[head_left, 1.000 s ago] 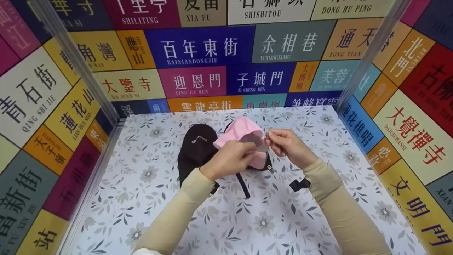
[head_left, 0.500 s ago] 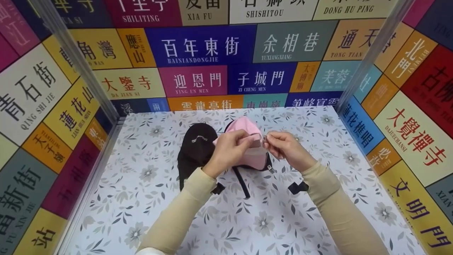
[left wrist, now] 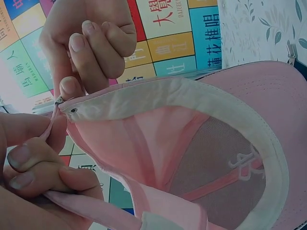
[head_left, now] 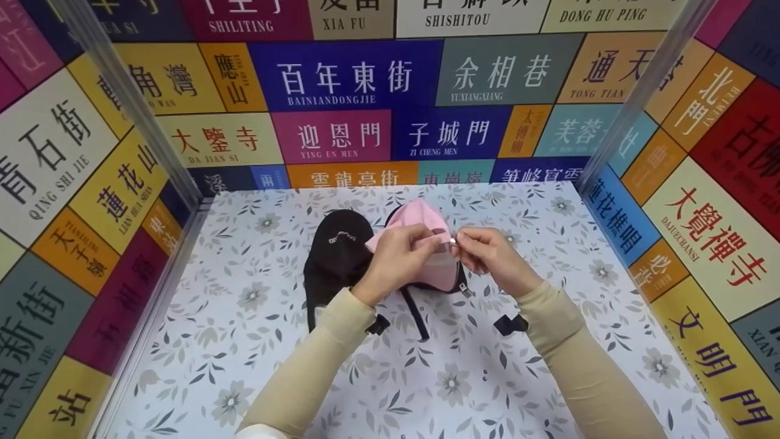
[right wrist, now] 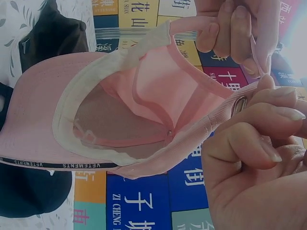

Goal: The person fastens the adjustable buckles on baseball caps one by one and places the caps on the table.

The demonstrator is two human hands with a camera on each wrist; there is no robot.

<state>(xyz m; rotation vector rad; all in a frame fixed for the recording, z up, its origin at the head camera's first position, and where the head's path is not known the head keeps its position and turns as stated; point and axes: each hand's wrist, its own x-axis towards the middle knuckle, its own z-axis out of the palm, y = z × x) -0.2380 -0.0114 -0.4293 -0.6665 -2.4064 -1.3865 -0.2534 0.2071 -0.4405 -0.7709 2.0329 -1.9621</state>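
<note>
Walls of coloured sign panels [head_left: 359,79] close in three sides of a white table [head_left: 451,378] printed with grey leaves and flowers. At the centre of the grip is a pink strap [left wrist: 96,208], the back strap of the pink cap [right wrist: 153,96]. The left hand [head_left: 399,256] has its fingers curled over the strap, thumb and forefinger nipping its end with no gap to spare. The right hand [head_left: 496,256] pinches the edge of the cap's band, right by a small metal fitting [right wrist: 240,106] (an oval ring, by the look of it). The fingertips almost meet, presumably because strap end and fitting are small and must be kept steady against each other. The cap hangs between both hands above the table, opening towards the wrists and brim pointing away, which probably leaves the back edge free for the fingers; whether the brim rests on anything I cannot tell. Further out, a black cap [head_left: 338,244] lies to the left, near but not held, and a black strip [head_left: 417,314] lies on the table in front of the pink cap.
</note>
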